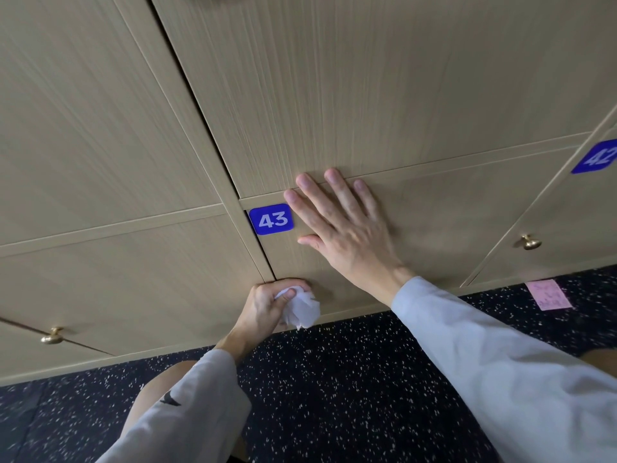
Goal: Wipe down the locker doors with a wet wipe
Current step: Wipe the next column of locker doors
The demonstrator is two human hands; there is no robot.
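Wiping was underway: left hand [267, 304] gripped the wipe [302, 307] at door 43's [434, 222] seven-o'clock corner, right hand [337, 222] pressed flat and open; other doors apparently remained.

We see soft, even, moderate light with no glare. Faint shadows lie under the right hand [344, 228] on the door [434, 212]. Wide-angle distortion bows the lines toward the edges, and the far-right plate [597, 157] blurs.
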